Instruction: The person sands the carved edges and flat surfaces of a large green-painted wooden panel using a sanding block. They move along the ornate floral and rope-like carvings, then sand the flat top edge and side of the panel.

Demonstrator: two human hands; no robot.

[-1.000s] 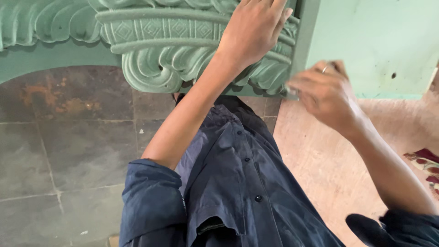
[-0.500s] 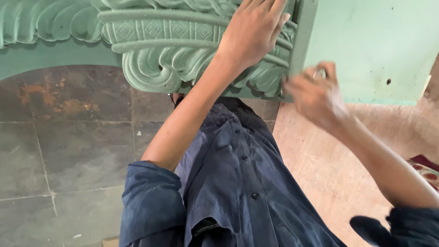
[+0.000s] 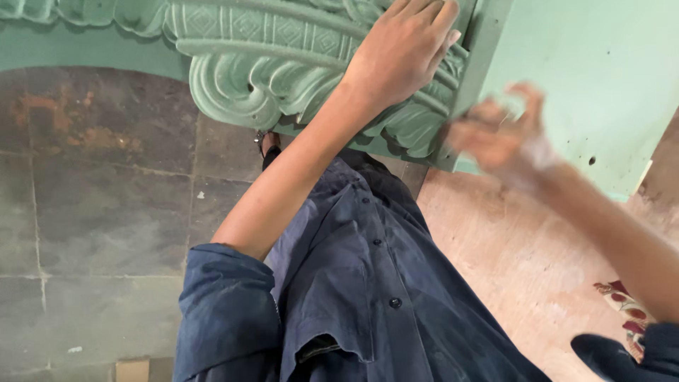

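Pressing flat on the carving, the left hand lies palm-down on the green scrollwork near its right end, fingers spread a little and stretched toward the top edge of the frame. Fingers are open, laid on the ridges, not curled around anything. The carving runs from the upper left across to just under that hand; its leafy scrolls bulge out below and left of the wrist, and the fingertips sit on the ribbed bands close to the frame edge that borders the piece on the right.

Right hand is just right of that frame edge, in front of the pale green board. It is badly motion-blurred; fingers look partly bent, but whether they hold something, or touch the edge, cannot be told.

Left forearm comes down diagonally from the carving to a rolled dark blue sleeve; a buttoned dark blue shirt fills the lower middle. Grey stone floor shows on the left, a plywood sheet on the right, with a patterned cloth at its far right edge.
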